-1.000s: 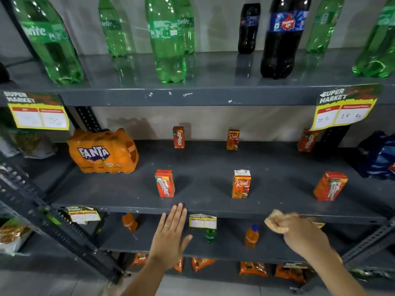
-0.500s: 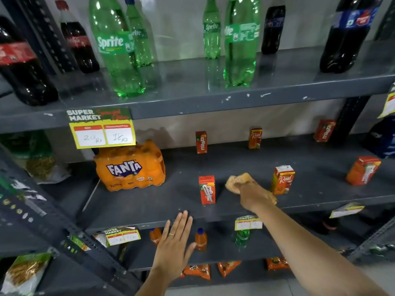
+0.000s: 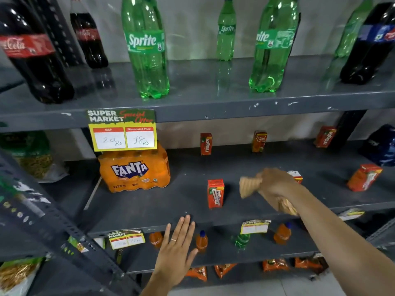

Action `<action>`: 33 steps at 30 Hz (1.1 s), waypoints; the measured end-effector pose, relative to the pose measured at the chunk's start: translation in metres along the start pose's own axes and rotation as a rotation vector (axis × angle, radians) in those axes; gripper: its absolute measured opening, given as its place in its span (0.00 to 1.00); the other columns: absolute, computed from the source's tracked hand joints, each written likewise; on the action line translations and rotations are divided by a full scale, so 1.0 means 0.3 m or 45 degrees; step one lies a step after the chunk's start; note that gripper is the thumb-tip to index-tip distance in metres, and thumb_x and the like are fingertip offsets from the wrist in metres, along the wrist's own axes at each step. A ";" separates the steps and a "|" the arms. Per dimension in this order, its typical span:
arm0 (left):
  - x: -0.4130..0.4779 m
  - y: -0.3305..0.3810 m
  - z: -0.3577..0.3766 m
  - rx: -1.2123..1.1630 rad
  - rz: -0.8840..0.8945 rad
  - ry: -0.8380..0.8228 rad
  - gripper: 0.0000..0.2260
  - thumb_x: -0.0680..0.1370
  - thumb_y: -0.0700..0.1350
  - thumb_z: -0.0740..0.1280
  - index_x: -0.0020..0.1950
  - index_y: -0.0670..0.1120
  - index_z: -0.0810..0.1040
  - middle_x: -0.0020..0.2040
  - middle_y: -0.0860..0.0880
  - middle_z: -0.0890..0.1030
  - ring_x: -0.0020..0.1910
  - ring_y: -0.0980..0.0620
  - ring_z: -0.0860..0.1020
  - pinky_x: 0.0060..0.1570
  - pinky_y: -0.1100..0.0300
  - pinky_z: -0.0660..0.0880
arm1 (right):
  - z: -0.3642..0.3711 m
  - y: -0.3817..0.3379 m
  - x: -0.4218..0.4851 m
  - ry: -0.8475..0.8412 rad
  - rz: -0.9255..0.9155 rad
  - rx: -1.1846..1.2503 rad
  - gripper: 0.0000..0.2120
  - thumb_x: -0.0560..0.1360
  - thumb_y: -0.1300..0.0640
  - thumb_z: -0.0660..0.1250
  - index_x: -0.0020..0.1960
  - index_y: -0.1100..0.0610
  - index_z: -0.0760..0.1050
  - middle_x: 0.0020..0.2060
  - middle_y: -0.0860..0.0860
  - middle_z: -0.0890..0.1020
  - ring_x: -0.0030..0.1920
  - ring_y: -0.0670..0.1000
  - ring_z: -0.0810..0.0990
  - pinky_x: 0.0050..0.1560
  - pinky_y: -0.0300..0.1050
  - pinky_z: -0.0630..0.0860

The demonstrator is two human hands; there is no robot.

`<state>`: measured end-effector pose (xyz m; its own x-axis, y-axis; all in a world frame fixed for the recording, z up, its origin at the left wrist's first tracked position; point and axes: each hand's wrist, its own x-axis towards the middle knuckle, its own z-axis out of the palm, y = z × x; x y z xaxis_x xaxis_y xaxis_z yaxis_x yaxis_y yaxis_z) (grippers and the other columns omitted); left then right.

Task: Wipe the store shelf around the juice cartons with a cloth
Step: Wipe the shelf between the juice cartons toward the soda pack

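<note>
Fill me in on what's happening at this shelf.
A person is wiping the middle shelf of a store rack. The right hand holds a bunched cloth over the shelf between two front juice cartons, one to its left and one mostly hidden behind the hand. The left hand is open, fingertips at the shelf's front edge.

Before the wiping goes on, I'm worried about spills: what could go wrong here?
The right hand bunches the cloth between two upright front cartons: the red one and one partly hidden behind the hand. A sideways sweep might topple either. The cloth's loose tail hangs by the shelf edge and could snag.
</note>
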<state>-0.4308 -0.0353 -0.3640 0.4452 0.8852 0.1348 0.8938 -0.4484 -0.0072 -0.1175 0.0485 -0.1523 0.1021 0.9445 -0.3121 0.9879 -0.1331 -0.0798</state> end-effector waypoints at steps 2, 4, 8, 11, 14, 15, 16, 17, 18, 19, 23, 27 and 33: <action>-0.020 -0.041 0.014 0.013 -0.036 -0.004 0.33 0.80 0.60 0.55 0.80 0.44 0.54 0.80 0.44 0.54 0.79 0.46 0.51 0.73 0.44 0.49 | 0.001 -0.015 0.096 0.199 0.054 0.114 0.17 0.75 0.58 0.63 0.63 0.54 0.76 0.56 0.55 0.82 0.55 0.57 0.81 0.56 0.51 0.77; -0.037 -0.077 0.026 0.048 -0.031 -0.033 0.33 0.80 0.60 0.55 0.80 0.45 0.54 0.80 0.44 0.53 0.79 0.46 0.50 0.74 0.44 0.46 | 0.022 -0.038 0.176 0.259 0.080 0.104 0.23 0.75 0.60 0.64 0.69 0.57 0.71 0.61 0.57 0.79 0.59 0.59 0.78 0.57 0.53 0.77; -0.037 -0.083 0.034 0.070 -0.035 -0.046 0.33 0.80 0.61 0.54 0.80 0.45 0.52 0.81 0.45 0.50 0.79 0.45 0.50 0.74 0.44 0.46 | 0.127 -0.062 0.244 0.092 0.098 0.043 0.27 0.77 0.63 0.61 0.75 0.54 0.64 0.68 0.56 0.73 0.64 0.58 0.76 0.60 0.52 0.76; -0.038 -0.064 0.029 0.070 -0.061 -0.043 0.33 0.80 0.61 0.55 0.80 0.44 0.52 0.81 0.44 0.52 0.79 0.44 0.51 0.73 0.42 0.49 | 0.248 -0.070 0.204 0.092 -0.002 -0.151 0.24 0.78 0.62 0.56 0.74 0.56 0.62 0.71 0.58 0.68 0.68 0.59 0.70 0.63 0.51 0.74; -0.041 -0.060 0.030 0.071 -0.072 -0.021 0.32 0.81 0.60 0.53 0.80 0.45 0.51 0.81 0.44 0.52 0.79 0.44 0.51 0.72 0.41 0.50 | 0.337 -0.086 0.077 0.115 0.003 -0.167 0.25 0.77 0.64 0.55 0.73 0.56 0.63 0.70 0.59 0.67 0.68 0.59 0.69 0.60 0.50 0.75; -0.042 -0.059 0.031 0.065 -0.070 -0.021 0.32 0.81 0.60 0.53 0.80 0.45 0.51 0.81 0.44 0.51 0.79 0.44 0.51 0.73 0.42 0.50 | 0.358 -0.093 0.015 0.103 -0.014 -0.167 0.25 0.76 0.65 0.56 0.73 0.56 0.62 0.70 0.58 0.67 0.67 0.59 0.70 0.59 0.50 0.76; -0.042 -0.059 0.031 0.060 -0.068 -0.023 0.32 0.81 0.60 0.54 0.80 0.45 0.51 0.81 0.44 0.51 0.79 0.44 0.50 0.73 0.42 0.49 | 0.372 -0.096 -0.050 0.063 -0.054 -0.180 0.25 0.76 0.64 0.56 0.73 0.54 0.64 0.69 0.57 0.68 0.65 0.58 0.72 0.57 0.49 0.76; -0.042 -0.059 0.031 0.059 -0.068 -0.022 0.32 0.81 0.60 0.54 0.80 0.45 0.51 0.81 0.44 0.51 0.79 0.45 0.50 0.73 0.42 0.49 | 0.378 -0.091 -0.108 0.022 -0.104 -0.152 0.25 0.76 0.63 0.57 0.72 0.51 0.66 0.69 0.55 0.69 0.64 0.57 0.74 0.54 0.49 0.76; -0.042 -0.060 0.028 0.064 -0.068 -0.020 0.32 0.81 0.60 0.54 0.80 0.45 0.51 0.81 0.44 0.52 0.79 0.45 0.50 0.73 0.42 0.49 | 0.355 -0.082 -0.150 -0.012 -0.110 -0.087 0.22 0.77 0.58 0.57 0.70 0.46 0.68 0.68 0.53 0.71 0.61 0.57 0.76 0.52 0.49 0.76; -0.043 -0.061 0.024 0.073 -0.067 -0.014 0.32 0.81 0.60 0.54 0.80 0.45 0.52 0.80 0.44 0.53 0.79 0.45 0.50 0.73 0.42 0.49 | 0.307 -0.067 -0.166 -0.057 -0.089 -0.032 0.18 0.79 0.50 0.55 0.67 0.43 0.72 0.65 0.51 0.76 0.59 0.55 0.79 0.51 0.48 0.76; -0.066 -0.079 0.003 0.055 -0.136 -0.007 0.30 0.82 0.59 0.51 0.80 0.44 0.53 0.80 0.43 0.54 0.79 0.44 0.51 0.73 0.43 0.51 | 0.079 -0.033 0.005 0.072 0.006 0.011 0.22 0.74 0.41 0.54 0.54 0.53 0.79 0.46 0.52 0.82 0.47 0.55 0.81 0.44 0.48 0.76; -0.113 -0.128 -0.032 0.053 -0.377 0.045 0.30 0.81 0.59 0.50 0.78 0.42 0.57 0.79 0.43 0.57 0.78 0.44 0.54 0.73 0.43 0.52 | 0.033 -0.119 0.206 0.391 -0.001 0.189 0.20 0.72 0.59 0.65 0.63 0.60 0.71 0.54 0.59 0.80 0.54 0.60 0.79 0.44 0.50 0.74; -0.162 -0.165 -0.070 0.033 -0.467 0.001 0.29 0.82 0.62 0.43 0.79 0.48 0.55 0.79 0.46 0.59 0.77 0.48 0.56 0.72 0.45 0.45 | 0.284 -0.158 0.228 0.189 -0.096 -0.103 0.21 0.76 0.61 0.61 0.69 0.55 0.69 0.66 0.55 0.71 0.61 0.57 0.76 0.54 0.49 0.77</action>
<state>-0.4979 -0.0587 -0.3494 0.0948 0.9864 0.1340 0.9951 -0.0979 0.0170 -0.1672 0.0938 -0.2506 0.0379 0.9857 -0.1645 0.9989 -0.0416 -0.0193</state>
